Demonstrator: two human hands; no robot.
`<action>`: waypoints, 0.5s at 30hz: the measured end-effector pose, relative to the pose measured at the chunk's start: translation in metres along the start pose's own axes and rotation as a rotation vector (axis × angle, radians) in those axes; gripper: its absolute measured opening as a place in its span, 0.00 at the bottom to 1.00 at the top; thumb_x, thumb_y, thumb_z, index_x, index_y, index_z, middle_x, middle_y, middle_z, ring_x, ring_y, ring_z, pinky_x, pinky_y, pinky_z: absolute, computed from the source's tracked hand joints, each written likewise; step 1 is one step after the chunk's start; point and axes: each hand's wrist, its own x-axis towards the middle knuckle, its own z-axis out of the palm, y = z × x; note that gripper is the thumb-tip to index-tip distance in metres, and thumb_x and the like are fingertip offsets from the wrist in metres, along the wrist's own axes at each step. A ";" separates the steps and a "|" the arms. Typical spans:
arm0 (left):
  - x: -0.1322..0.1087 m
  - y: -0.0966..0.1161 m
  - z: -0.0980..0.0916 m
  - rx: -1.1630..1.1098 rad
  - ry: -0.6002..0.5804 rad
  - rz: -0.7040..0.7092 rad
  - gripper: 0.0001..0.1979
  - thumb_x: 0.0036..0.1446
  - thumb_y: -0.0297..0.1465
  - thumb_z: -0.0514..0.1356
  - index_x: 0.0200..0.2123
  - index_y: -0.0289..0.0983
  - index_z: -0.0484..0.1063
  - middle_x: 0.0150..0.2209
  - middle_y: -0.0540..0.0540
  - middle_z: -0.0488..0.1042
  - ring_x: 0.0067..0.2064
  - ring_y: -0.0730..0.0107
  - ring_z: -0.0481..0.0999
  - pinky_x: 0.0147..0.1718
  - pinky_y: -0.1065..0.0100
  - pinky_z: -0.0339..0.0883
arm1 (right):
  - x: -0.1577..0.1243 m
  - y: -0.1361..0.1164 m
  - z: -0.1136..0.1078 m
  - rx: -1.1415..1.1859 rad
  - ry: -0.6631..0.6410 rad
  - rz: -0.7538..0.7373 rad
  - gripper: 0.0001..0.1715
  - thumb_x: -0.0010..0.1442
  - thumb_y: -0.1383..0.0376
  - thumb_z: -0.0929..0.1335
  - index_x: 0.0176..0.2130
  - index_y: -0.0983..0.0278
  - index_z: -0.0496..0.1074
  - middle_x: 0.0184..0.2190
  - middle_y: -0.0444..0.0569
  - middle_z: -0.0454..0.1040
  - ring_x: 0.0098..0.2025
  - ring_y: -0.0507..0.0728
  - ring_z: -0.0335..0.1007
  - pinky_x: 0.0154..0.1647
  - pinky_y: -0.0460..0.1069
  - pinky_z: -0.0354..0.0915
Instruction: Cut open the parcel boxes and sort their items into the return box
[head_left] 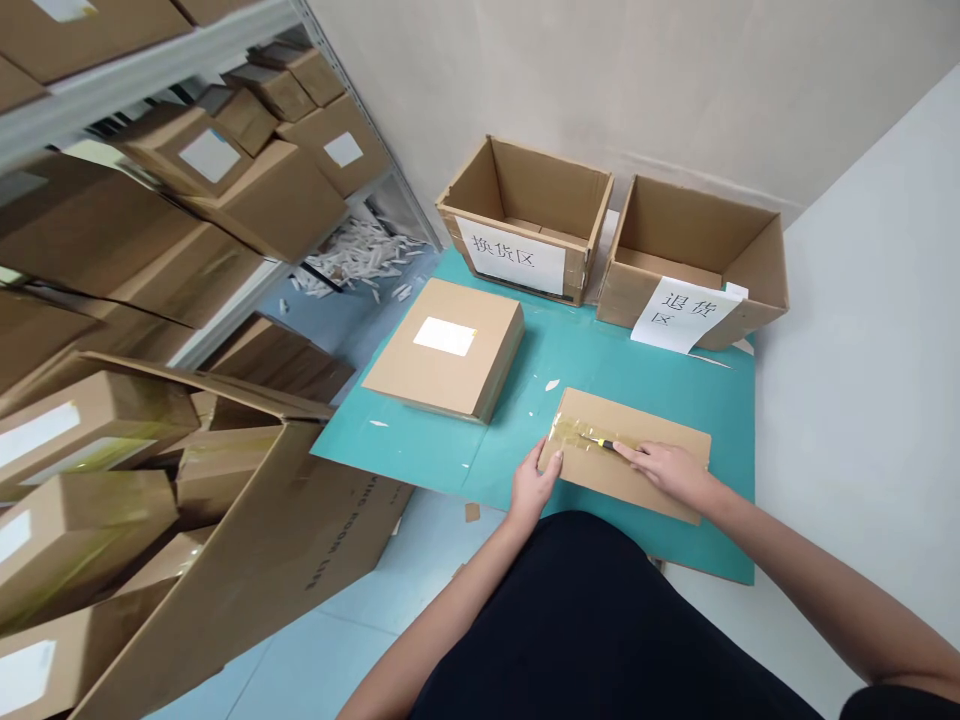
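Observation:
A flat cardboard box [637,480] with clear yellowish tape along its top lies on the green table in front of me. My right hand [671,472] is closed around a utility knife [606,444] with a black and yellow body, its tip at the tape near the box's left part. At the box's left end, my left hand [536,482] grips the edge, with the thumb on top and the fingers along the side. To the left sits a larger closed cardboard box [450,370] with a white label.
Two open cartons with paper signs, one left [517,255] and one right [682,270], stand at the back of the green table [420,450]. A big carton [300,530] full of boxes and a loaded shelf [247,295] flank the left side. A white wall [862,350] borders the right.

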 end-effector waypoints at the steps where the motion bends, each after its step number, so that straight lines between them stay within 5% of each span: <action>1: 0.000 0.000 -0.001 -0.001 -0.003 0.004 0.26 0.58 0.43 0.61 0.56 0.37 0.74 0.56 0.41 0.77 0.58 0.53 0.76 0.59 0.56 0.67 | -0.002 0.001 0.000 -0.006 -0.007 0.003 0.30 0.73 0.62 0.59 0.70 0.48 0.55 0.37 0.48 0.75 0.33 0.56 0.70 0.34 0.48 0.63; 15: 0.000 0.004 -0.004 0.000 -0.017 -0.007 0.27 0.59 0.46 0.60 0.57 0.37 0.74 0.56 0.39 0.77 0.57 0.51 0.76 0.57 0.55 0.68 | -0.017 0.014 0.003 -0.008 0.006 0.009 0.30 0.73 0.63 0.59 0.69 0.44 0.56 0.39 0.48 0.75 0.35 0.56 0.71 0.37 0.48 0.64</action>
